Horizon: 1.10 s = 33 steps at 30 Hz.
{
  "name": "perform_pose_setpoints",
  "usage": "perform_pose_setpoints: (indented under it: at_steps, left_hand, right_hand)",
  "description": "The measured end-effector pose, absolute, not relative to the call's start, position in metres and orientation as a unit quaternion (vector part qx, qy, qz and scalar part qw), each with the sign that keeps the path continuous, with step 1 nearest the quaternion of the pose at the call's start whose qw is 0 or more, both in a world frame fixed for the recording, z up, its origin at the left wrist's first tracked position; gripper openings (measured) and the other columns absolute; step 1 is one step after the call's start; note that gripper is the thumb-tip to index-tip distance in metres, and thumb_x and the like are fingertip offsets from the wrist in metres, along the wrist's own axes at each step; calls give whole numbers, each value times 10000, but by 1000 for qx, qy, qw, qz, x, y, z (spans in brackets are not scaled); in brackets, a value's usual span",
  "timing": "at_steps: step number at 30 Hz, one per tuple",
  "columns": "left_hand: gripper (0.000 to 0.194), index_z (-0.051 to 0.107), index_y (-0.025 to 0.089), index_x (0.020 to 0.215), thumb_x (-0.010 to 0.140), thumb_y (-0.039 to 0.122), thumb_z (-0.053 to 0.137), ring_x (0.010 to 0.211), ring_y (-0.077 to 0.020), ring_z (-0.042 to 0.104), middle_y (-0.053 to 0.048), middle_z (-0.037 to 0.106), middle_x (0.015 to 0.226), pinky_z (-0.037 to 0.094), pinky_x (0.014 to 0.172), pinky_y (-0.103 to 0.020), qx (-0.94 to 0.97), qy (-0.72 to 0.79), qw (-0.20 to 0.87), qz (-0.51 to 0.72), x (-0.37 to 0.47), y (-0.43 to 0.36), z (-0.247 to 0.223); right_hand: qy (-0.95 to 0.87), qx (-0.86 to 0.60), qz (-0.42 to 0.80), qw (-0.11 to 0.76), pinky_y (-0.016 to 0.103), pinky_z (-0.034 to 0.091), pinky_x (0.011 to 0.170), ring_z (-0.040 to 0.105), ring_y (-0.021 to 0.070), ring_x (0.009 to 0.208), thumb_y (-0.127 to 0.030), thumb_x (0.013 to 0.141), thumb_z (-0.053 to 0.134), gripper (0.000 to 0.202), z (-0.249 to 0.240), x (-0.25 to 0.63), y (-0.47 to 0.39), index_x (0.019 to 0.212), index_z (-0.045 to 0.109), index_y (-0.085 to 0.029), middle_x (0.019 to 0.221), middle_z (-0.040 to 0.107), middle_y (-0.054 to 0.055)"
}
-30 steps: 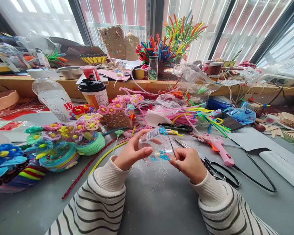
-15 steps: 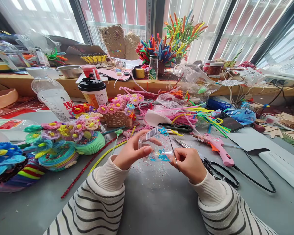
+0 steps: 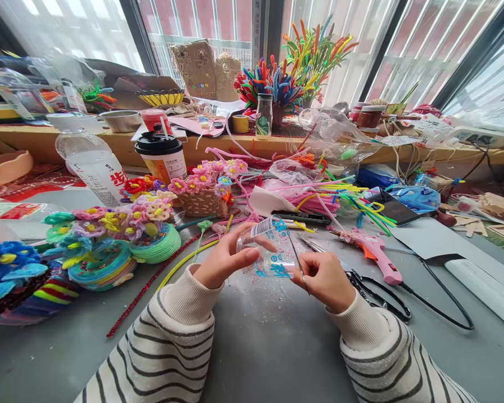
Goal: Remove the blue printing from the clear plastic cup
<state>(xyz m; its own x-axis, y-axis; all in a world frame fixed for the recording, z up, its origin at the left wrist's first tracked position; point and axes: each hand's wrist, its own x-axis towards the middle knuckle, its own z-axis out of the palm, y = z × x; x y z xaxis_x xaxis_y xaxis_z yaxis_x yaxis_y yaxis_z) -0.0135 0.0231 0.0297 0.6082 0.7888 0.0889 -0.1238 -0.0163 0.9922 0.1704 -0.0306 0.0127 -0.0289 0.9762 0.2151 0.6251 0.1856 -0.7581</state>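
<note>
Tilted on its side over the table is a clear plastic cup (image 3: pixel 273 258) with blue print and a barcode label. My left hand (image 3: pixel 224 254) is closed around the cup's base end, the thumb on the near side. Along the cup's open rim runs a thin dark strip (image 3: pixel 296 251), its material too fine to make out. At the rim, my right hand (image 3: pixel 322 279) pinches this strip, its end poking out below the fingers. Tweezers (image 3: pixel 308 243) lie just behind my right hand. Small glittery specks are scattered on the table under the cup.
At right lie a pink glue gun (image 3: pixel 373 252) with a black cord and black-handled scissors (image 3: pixel 382 296). Fuzzy-flower pots (image 3: pixel 155 243) stand left, near a water bottle (image 3: pixel 93 168) and a lidded cup (image 3: pixel 162 159). Behind are piled pipe cleaners (image 3: pixel 311 201) and a utility knife (image 3: pixel 300 217).
My right hand has shifted very slightly along the cup's rim with the strip. The cup stays in my left hand, nearly unmoved. The whole view has drifted slightly.
</note>
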Motion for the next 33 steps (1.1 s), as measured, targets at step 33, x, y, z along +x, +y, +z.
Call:
perform_pose_setpoints:
  at_steps: [33]
  left_hand:
    - [874,403,79,1111,501,682,572,743,-215,545,-133,617,857,392,564,-280,630,342,633,293,-13,20,33]
  right_hand:
    - [-681,-589,211,380,197,212,384,236,54,373,-440,641,536,455,13,169,-30,380,258,-193,342,269,-64]
